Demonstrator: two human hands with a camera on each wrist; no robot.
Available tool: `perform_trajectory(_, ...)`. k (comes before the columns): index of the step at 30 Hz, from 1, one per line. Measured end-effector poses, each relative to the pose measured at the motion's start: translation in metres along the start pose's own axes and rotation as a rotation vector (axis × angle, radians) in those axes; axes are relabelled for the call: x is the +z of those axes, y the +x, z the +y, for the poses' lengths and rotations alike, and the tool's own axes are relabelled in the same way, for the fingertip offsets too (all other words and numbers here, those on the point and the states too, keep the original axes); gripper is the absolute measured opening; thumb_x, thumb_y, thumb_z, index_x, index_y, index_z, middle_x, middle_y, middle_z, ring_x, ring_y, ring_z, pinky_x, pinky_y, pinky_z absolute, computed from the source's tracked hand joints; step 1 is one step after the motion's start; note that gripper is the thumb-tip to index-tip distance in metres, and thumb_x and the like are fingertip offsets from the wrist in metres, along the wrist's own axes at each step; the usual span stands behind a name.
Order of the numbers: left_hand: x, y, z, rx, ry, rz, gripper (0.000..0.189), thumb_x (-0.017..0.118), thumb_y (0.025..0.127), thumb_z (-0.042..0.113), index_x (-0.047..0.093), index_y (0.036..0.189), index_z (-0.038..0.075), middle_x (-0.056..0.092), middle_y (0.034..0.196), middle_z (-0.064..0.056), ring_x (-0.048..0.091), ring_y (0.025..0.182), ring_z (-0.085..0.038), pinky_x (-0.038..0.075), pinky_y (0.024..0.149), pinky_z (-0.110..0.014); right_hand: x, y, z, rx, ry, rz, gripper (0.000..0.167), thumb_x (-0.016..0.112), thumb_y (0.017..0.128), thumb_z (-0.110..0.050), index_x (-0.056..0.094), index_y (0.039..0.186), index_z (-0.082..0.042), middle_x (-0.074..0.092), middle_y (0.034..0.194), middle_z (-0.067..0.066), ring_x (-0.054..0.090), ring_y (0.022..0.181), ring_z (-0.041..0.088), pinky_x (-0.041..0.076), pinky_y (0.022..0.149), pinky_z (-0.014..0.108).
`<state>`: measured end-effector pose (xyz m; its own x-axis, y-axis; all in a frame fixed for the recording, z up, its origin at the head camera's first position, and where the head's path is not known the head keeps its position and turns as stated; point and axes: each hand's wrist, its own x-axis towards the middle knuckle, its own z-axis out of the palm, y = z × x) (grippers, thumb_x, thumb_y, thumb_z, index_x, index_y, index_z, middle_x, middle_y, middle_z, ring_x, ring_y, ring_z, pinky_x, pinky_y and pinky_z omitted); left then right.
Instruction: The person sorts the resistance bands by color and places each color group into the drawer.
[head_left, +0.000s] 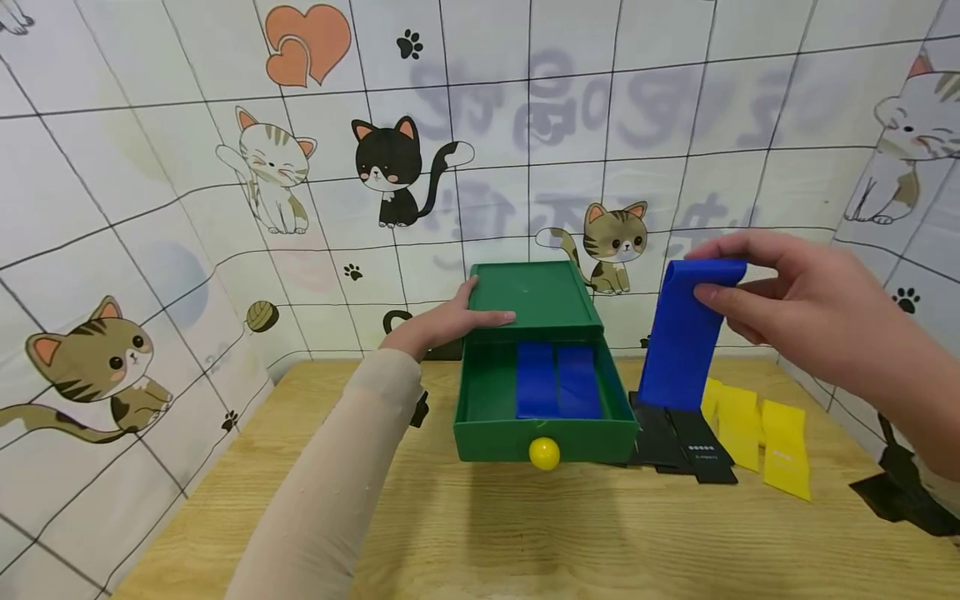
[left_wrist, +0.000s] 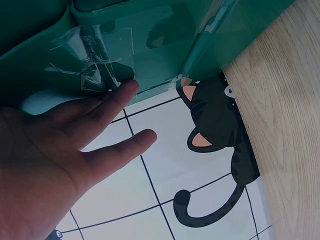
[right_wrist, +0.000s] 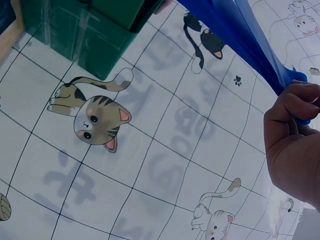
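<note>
My right hand (head_left: pixel 780 287) pinches the top end of a blue resistance band (head_left: pixel 686 342), a flat loop that hangs down to the right of the green drawer box (head_left: pixel 532 296). In the right wrist view, the band (right_wrist: pixel 240 42) stretches up and left from the curled fingers. The drawer (head_left: pixel 495 442), with a yellow ball knob (head_left: pixel 544 453), is pulled out. Two more blue bands (head_left: pixel 536 379) lie side by side in it. My left hand (head_left: pixel 457 317) rests at the box's left top edge, thumb on the lid. Its fingers reach along the taped side (left_wrist: pixel 165 60), nearly straight.
Several black bands (head_left: pixel 682 442) lie on the wooden table (head_left: pixel 420 533) to the right of the drawer, partly under the hanging band. Yellow bands (head_left: pixel 785 446) lie farther right. A tiled cat-print sheet (head_left: pixel 495 167) covers the wall close behind the box.
</note>
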<state>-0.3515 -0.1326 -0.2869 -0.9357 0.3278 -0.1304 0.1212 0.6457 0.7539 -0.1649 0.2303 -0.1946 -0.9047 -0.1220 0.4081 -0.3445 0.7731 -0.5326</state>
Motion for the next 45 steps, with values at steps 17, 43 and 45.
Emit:
perform_trajectory(17,0.001,0.002,-0.002,0.005,0.004,0.007,0.122,0.07,0.088,0.075,-0.01,0.171,0.037,0.01,0.181,-0.011,0.021,0.165,-0.036,0.026,0.131,-0.063,0.04,0.019,-0.076,-0.095,0.23,-0.191,0.036,0.066,0.107,-0.026,0.062,0.143,-0.02,0.065,0.142,0.01,0.074,0.1,0.027,0.055,0.069,0.035)
perform_trajectory(43,-0.005,-0.002,-0.002,0.129,-0.001,-0.044,0.1,0.056,0.105,0.05,-0.014,0.172,0.025,-0.002,0.182,-0.011,0.005,0.168,-0.038,0.012,0.134,-0.064,0.101,0.029,-0.114,-0.061,0.527,-0.479,0.022,0.068,0.105,-0.017,0.069,0.126,-0.012,0.045,0.063,0.003,0.043,0.055,0.019,0.039,0.056,0.03)
perform_trajectory(45,-0.004,0.001,-0.005,0.121,0.007,-0.038,0.1,0.056,0.105,0.053,-0.014,0.172,0.026,-0.001,0.182,-0.01,0.007,0.168,-0.038,0.014,0.134,-0.064,0.108,0.037,-0.11,-0.028,0.51,-0.498,0.022,0.067,0.105,-0.016,0.068,0.127,-0.012,0.043,0.061,0.002,0.042,0.055,0.019,0.038,0.056,0.029)
